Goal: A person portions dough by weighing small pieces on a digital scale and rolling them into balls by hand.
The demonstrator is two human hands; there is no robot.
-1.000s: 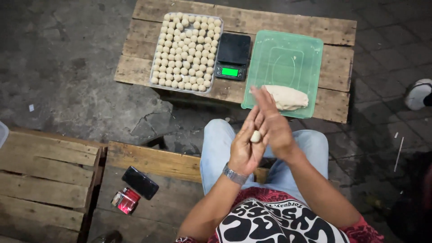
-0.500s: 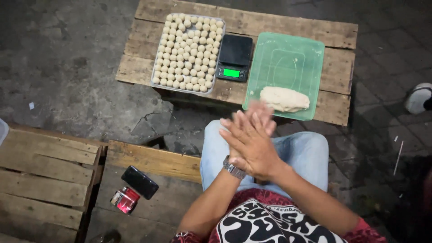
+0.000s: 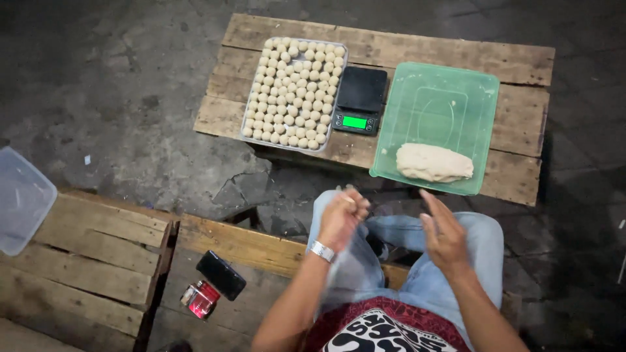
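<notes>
Parting after rolling: left hand point(image 3: 342, 218) is closing its grip on a dough ball point(image 3: 351, 199); right hand point(image 3: 445, 231) is opening wide, empty, near the dough slab point(image 3: 433, 163).

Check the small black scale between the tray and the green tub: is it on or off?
On. The scale shows a lit green display at its front edge; the platform above it is bare.
</notes>
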